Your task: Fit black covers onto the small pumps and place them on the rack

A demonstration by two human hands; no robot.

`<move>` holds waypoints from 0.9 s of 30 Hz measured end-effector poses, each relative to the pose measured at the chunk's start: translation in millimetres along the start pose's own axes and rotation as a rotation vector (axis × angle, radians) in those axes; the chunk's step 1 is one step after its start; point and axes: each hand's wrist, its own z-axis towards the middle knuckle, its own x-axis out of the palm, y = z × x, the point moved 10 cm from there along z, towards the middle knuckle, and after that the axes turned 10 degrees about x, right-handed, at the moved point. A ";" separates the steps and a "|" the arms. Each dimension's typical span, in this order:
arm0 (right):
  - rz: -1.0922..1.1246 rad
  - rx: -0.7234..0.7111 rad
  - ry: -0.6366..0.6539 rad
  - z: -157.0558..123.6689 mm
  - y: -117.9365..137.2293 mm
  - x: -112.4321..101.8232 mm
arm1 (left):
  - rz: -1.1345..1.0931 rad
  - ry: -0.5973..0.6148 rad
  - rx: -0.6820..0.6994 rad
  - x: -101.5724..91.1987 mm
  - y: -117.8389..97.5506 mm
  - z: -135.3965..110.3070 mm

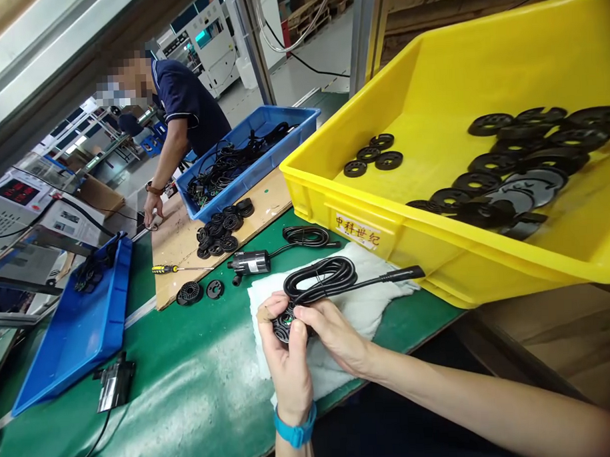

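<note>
Both my hands are closed around a small black pump (282,330) with a slotted, grooved end face, held low over a white cloth (372,313). My left hand (288,366), with a blue band on its wrist, grips it from the left. The thumb and fingers of my right hand (333,331) press on it from the right. A bundled black cable (331,275) with a straight connector end lies just beyond my fingers. Another black pump (251,262) with its coiled cable lies farther off. Two black grooved discs (189,293) are left of the cloth.
At the right stands a yellow bin (364,206) with black rings inside. A blue bin (253,173) of cables sits behind a wooden board (172,226) bearing black caps and a screwdriver (176,268). Leftward are another blue bin (83,329) and pump (115,382). A co-worker (188,102) leans in.
</note>
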 end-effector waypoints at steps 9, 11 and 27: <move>-0.077 -0.027 -0.007 3.9 0.6 -0.2 | 0.037 -0.011 0.051 -2.6 -2.3 -0.7; -0.074 -0.034 0.032 3.1 3.1 4.5 | 0.028 -0.015 0.095 -4.2 -3.3 -2.2; -0.102 -0.149 0.027 3.5 7.1 3.5 | -0.057 -0.087 -0.016 -5.2 2.1 -4.0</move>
